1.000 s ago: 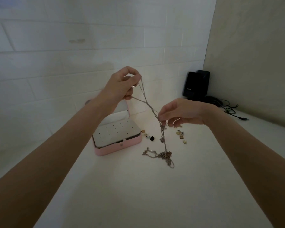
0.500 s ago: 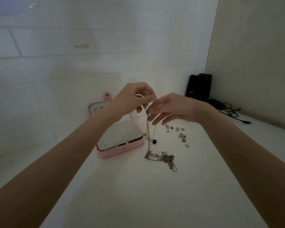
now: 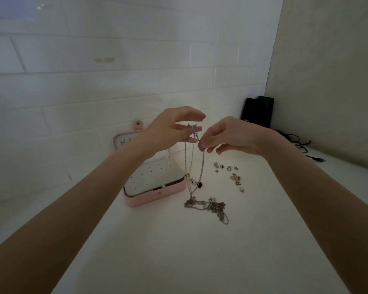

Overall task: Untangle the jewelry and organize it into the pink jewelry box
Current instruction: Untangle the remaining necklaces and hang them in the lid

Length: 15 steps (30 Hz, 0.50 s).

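My left hand (image 3: 170,130) and my right hand (image 3: 229,136) are raised close together above the white counter. Both pinch the top of thin silver chains (image 3: 192,162), which hang down in several strands. The lower ends stay knotted in a tangled heap of chains and pendants (image 3: 208,206) on the counter. The pink jewelry box (image 3: 157,194) stands open to the left of the heap, its lid up against the wall. A white dotted insert covers its tray.
Loose rings and earrings (image 3: 229,172) lie scattered to the right of the chains, with a few small pieces (image 3: 197,182) by the box. Black speakers (image 3: 257,111) and cables (image 3: 302,145) sit in the far right corner. White tiled wall behind.
My right hand rose from lower down the chain up to my left hand. My left hand came down a little. The stretched chain now hangs slack in loops.
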Tool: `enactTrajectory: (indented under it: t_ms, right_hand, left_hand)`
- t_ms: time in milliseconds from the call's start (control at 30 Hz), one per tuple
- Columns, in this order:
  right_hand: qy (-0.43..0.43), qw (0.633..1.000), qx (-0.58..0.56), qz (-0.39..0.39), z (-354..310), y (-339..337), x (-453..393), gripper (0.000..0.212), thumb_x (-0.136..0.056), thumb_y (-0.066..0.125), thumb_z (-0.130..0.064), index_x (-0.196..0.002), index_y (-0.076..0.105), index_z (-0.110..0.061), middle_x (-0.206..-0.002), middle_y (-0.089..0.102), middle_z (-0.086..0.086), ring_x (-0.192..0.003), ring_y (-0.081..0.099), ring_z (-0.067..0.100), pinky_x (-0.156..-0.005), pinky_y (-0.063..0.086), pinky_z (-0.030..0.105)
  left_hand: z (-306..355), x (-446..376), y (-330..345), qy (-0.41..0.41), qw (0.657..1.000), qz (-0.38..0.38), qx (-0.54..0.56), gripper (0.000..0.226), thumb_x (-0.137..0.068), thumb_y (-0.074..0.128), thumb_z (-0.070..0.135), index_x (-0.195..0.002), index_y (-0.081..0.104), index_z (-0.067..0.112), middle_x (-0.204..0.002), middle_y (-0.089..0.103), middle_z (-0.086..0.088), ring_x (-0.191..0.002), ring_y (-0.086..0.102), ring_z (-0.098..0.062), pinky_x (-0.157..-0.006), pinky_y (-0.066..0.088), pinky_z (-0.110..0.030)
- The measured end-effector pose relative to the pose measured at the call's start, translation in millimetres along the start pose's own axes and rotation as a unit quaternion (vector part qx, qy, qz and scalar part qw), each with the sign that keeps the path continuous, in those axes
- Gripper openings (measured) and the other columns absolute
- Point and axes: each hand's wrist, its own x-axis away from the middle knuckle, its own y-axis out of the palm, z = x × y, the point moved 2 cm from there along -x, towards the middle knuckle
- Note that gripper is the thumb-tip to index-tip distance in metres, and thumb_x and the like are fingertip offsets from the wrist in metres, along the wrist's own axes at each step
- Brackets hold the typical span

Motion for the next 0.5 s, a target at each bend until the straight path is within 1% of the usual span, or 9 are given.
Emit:
enactTrajectory:
  t_ms: [67,133,233,300,400,500]
  right_hand:
    - [-0.009,1.000,-0.007,0.009,-2,0,-1,0.016,-0.082,0.070,-0.016,-0.097,0.072,-0.011,-0.090,0.071,-0.002,-0.082,0.061,0.007,-0.070,0.049,0.018]
    - [-0.030,0.998,-0.055,0.028,-6,-1,-4,0.018,-0.082,0.069,-0.017,-0.100,0.071,-0.012,-0.090,0.071,-0.003,-0.083,0.062,0.008,-0.072,0.050,0.019]
    - [-0.075,0.984,-0.153,0.057,-17,-1,-8,0.009,-0.085,0.065,-0.014,-0.092,0.070,-0.011,-0.080,0.070,-0.001,-0.073,0.061,0.008,-0.067,0.050,0.018]
    - [-0.090,0.975,-0.187,0.084,-25,-1,-11,0.005,-0.085,0.065,-0.010,-0.086,0.069,-0.009,-0.071,0.068,0.000,-0.065,0.058,0.008,-0.061,0.048,0.017]
    - [-0.114,0.971,-0.182,0.110,-40,-2,-15,0.004,-0.085,0.064,-0.007,-0.083,0.068,-0.005,-0.066,0.064,0.001,-0.059,0.055,0.008,-0.058,0.046,0.017]
    - [-0.143,0.968,-0.170,0.115,-58,-4,-17,0.006,-0.086,0.062,-0.003,-0.087,0.067,-0.003,-0.064,0.062,0.002,-0.057,0.055,0.008,-0.057,0.046,0.018]
  left_hand:
    - [7,-1,0,0.022,1.000,0.011,-0.003,0.030,-0.091,0.050,-0.005,-0.113,0.056,0.014,-0.123,0.057,0.001,-0.100,0.065,-0.009,-0.073,0.056,-0.022]
    - [16,-2,-2,0.049,0.999,0.021,-0.010,0.029,-0.091,0.052,-0.001,-0.112,0.054,0.018,-0.124,0.054,0.004,-0.098,0.065,-0.009,-0.069,0.057,-0.022]
    - [29,-4,-6,0.086,0.995,0.041,-0.035,0.030,-0.092,0.052,0.000,-0.113,0.052,0.021,-0.126,0.050,0.006,-0.094,0.065,-0.006,-0.062,0.055,-0.019]
    - [32,-6,-11,0.098,0.992,0.069,-0.046,0.029,-0.092,0.052,0.002,-0.115,0.053,0.019,-0.126,0.050,0.006,-0.092,0.065,-0.004,-0.057,0.054,-0.018]
    - [30,-8,-20,0.090,0.986,0.130,-0.045,0.028,-0.092,0.054,0.007,-0.119,0.055,0.015,-0.127,0.054,0.001,-0.085,0.067,-0.003,-0.051,0.052,-0.017]
    - [26,-6,-29,0.050,0.987,0.156,0.006,0.028,-0.092,0.057,0.014,-0.120,0.056,0.009,-0.117,0.062,-0.002,-0.081,0.069,-0.004,-0.046,0.046,-0.015]
